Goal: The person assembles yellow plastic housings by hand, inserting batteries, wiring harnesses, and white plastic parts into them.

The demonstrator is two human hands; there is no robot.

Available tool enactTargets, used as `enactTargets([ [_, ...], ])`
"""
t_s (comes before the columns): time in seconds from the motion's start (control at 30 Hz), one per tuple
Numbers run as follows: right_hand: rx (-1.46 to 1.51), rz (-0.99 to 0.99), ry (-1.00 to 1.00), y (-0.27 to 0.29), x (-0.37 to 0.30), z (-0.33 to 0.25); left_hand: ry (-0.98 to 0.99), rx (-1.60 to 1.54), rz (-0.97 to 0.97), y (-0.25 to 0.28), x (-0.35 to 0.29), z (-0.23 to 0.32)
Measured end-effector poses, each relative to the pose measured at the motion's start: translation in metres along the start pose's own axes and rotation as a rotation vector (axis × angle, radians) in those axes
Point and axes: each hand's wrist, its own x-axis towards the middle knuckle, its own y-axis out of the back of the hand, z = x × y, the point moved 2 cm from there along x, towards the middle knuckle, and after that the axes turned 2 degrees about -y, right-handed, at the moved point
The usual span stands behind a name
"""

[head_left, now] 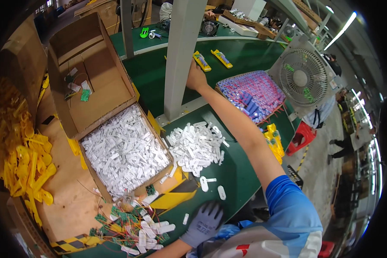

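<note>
Brown cardboard forms the principal containers seen from where I stand. An open carton point(109, 84), toward the far left of the green worktop point(241, 170), holds a few white pieces and green circuit boards, mostly bare bottom showing. Directly before it, a second carton point(155, 130) is filled across its whole opening with small white mouldings point(122, 148). A shallow box point(272, 113) near the worktop's far right edge is packed with cells point(251, 103), violet-blue at the front, pinkish toward the back.

Outside the containers: a loose heap of white pieces point(196, 146) beside the second carton; wired green boards point(120, 215) tangled near the worktop's near left corner; yellow parts point(274, 142) at its right edge.

The yellow casing point(202, 61), carrying blue cells, lies on the green strip past the worktop's far edge, a similar casing point(222, 58) to its right. The right hand point(195, 78) is at the first casing; a grey post point(180, 64) covers its fingers, so their state cannot be told. The left hand point(205, 221), in a grey glove, is back-up at the near edge; whether its fingers grip anything cannot be told.
</note>
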Motion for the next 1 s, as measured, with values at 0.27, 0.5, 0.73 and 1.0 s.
enactTargets([
  [0.27, 0.309, -0.073, 0.115, 0.193, -0.245, 0.032, -0.053, 0.136, 0.058, -0.006, 0.011, 0.006],
  [0.5, -0.289, 0.154, -0.078, 0.26, -0.349, 0.141, -0.081, 0.228, 0.14, 0.002, 0.01, 0.011],
  [0.73, -0.26, 0.22, -0.129, 0.278, -0.375, 0.172, -0.062, 0.272, 0.064, 0.008, 0.013, 0.017],
  [1.0, -0.218, 0.169, -0.098, 0.296, -0.378, 0.169, -0.057, 0.262, 0.137, 0.01, 0.015, 0.025],
])
